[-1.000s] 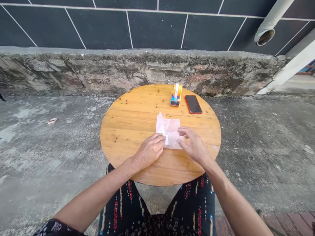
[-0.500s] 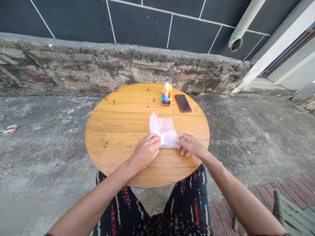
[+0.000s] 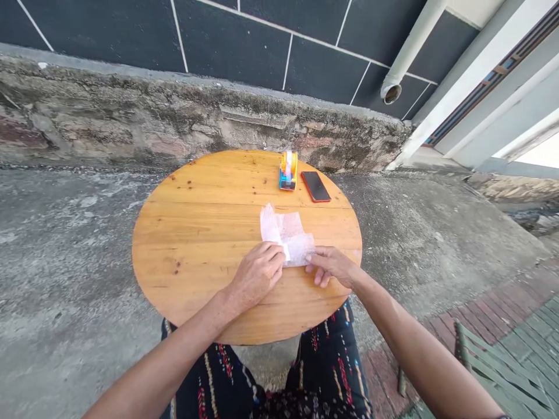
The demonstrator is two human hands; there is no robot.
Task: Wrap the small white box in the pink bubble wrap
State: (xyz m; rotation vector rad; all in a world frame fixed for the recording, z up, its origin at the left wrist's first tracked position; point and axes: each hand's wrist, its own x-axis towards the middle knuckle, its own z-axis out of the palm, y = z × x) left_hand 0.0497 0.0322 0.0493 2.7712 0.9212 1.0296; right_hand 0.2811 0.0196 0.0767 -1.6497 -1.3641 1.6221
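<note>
Right hand (image 3: 331, 266) lowered, pinching sheet (image 3: 301, 245); left hand (image 3: 258, 270) touching it.

We see a pinkish-white sheet (image 3: 301, 247), a dark-knotted honey-brown counter (image 3: 196, 221), a yellow-and-blue dispenser (image 3: 288, 171), a red-edged black phone (image 3: 316, 187), black trousers (image 3: 218, 378) streaked red and cream, and a dark grey wall (image 3: 236, 52) lined white.

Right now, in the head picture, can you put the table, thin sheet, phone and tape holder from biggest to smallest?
1. Table, biggest by far.
2. Thin sheet, though partly covered.
3. Phone and tape holder: too alike to rank.
</note>
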